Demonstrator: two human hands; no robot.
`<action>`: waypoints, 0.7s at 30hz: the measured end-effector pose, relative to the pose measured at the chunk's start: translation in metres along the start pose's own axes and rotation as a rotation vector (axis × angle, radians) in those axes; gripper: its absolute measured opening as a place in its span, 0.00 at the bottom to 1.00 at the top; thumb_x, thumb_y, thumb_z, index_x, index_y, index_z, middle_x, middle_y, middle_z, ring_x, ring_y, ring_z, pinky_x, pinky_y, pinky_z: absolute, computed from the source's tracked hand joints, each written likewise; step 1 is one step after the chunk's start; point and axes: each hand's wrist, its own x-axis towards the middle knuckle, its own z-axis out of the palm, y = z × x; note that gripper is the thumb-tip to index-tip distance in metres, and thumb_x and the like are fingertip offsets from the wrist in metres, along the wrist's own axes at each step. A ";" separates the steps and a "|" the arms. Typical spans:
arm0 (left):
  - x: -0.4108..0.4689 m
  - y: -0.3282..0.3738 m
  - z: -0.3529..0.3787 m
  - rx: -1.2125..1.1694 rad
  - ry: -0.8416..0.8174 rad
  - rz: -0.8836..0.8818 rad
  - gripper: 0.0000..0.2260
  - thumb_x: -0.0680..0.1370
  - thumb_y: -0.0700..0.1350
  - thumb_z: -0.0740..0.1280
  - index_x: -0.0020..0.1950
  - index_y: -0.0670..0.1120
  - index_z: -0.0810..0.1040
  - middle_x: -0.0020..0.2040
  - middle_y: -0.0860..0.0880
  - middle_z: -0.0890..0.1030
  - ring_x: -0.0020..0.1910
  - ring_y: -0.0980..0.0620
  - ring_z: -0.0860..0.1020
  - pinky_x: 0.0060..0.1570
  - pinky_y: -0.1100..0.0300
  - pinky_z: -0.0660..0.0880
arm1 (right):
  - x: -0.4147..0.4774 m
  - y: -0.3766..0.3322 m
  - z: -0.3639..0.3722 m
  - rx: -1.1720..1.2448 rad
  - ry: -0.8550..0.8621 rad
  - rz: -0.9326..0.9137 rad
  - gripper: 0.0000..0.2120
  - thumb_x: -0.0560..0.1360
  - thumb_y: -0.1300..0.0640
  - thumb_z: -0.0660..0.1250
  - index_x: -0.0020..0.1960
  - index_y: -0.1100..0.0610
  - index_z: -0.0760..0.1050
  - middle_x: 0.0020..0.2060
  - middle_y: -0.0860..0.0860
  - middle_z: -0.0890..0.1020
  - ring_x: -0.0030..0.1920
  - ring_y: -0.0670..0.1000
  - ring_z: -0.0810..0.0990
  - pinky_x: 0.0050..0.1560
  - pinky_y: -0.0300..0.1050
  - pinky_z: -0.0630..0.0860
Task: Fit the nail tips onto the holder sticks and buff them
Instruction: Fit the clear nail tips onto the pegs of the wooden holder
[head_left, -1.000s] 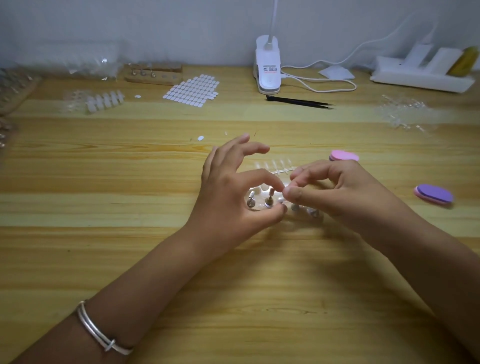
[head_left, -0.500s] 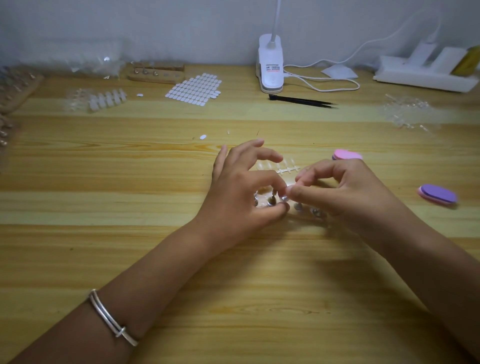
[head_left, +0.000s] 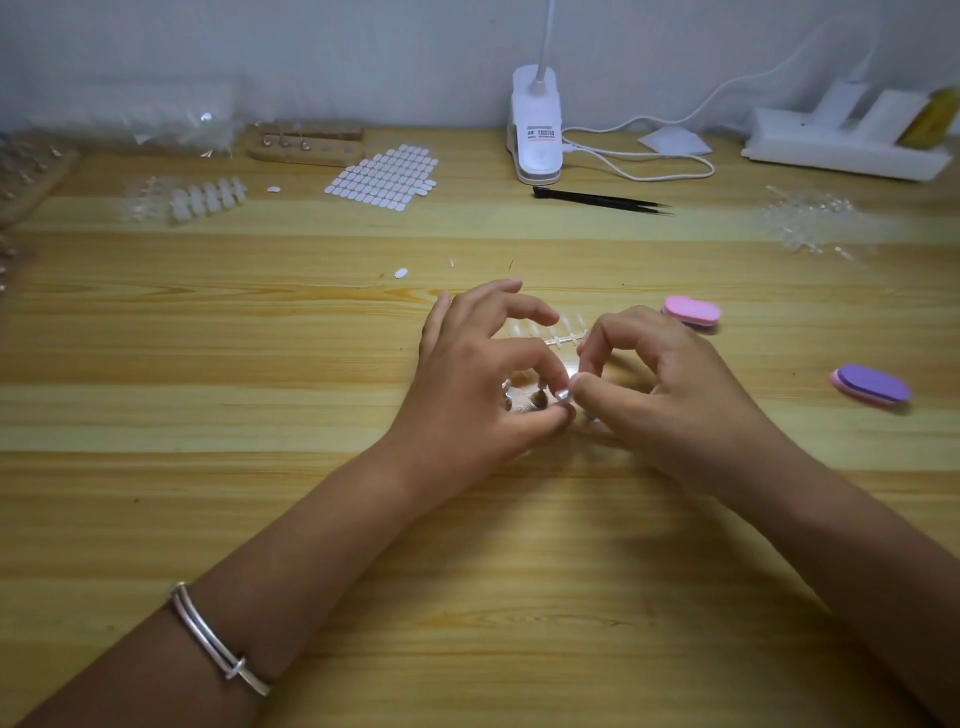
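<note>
**A:** Start nearest. What are the hands doing?

**B:** The left hand (head_left: 483, 384), with a bangle (head_left: 218, 639) on its wrist, pinches a stick (head_left: 562, 396) between thumb and forefinger. The other fingers are fanned up out of the way. I'd say it is steadying the stick for fitting.

**A:** And the right hand?

**B:** The right hand (head_left: 670, 389) meets it at the stick's head. Thumb and forefinger pinch something small and pale, a tip (head_left: 571, 373) by my guess, though it's too small to be sure.

**A:** Any other sticks?

**B:** More sticks (head_left: 537, 399) stand just beside it, under the arch of the left hand, close by for their turn.

**A:** Where would the next tip come from?

**B:** A strip (head_left: 563, 339) of clear tips lies on the desk (head_left: 260, 364) just behind the fingers.

**A:** Has buffing started?

**B:** I'd judge not. The pink buffer (head_left: 692, 312) and the purple buffer (head_left: 872, 385) lie untouched off to the right.

**A:** What's at the back?

**B:** Tweezers (head_left: 597, 200), a sticker sheet (head_left: 384, 176) and a lamp (head_left: 536, 130) by the wall, well apart from the work.
</note>
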 end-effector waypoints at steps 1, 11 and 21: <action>0.000 0.000 0.000 -0.006 -0.001 0.001 0.05 0.67 0.50 0.73 0.40 0.53 0.82 0.60 0.56 0.77 0.73 0.53 0.65 0.70 0.38 0.55 | 0.001 0.000 0.000 0.000 -0.003 0.001 0.04 0.68 0.52 0.68 0.36 0.49 0.73 0.45 0.45 0.77 0.54 0.49 0.73 0.51 0.44 0.69; 0.000 0.001 0.000 -0.049 -0.024 -0.014 0.05 0.67 0.49 0.73 0.41 0.51 0.84 0.60 0.55 0.77 0.73 0.53 0.64 0.71 0.38 0.56 | 0.001 0.007 0.001 -0.023 -0.018 0.018 0.04 0.71 0.50 0.67 0.38 0.45 0.75 0.47 0.42 0.76 0.56 0.48 0.73 0.54 0.46 0.68; -0.006 0.005 -0.001 0.104 0.042 0.041 0.09 0.67 0.54 0.74 0.43 0.52 0.83 0.63 0.54 0.75 0.74 0.51 0.63 0.72 0.36 0.50 | 0.007 0.004 0.003 -0.035 -0.073 0.023 0.11 0.74 0.57 0.68 0.36 0.44 0.73 0.46 0.43 0.76 0.55 0.52 0.73 0.57 0.49 0.69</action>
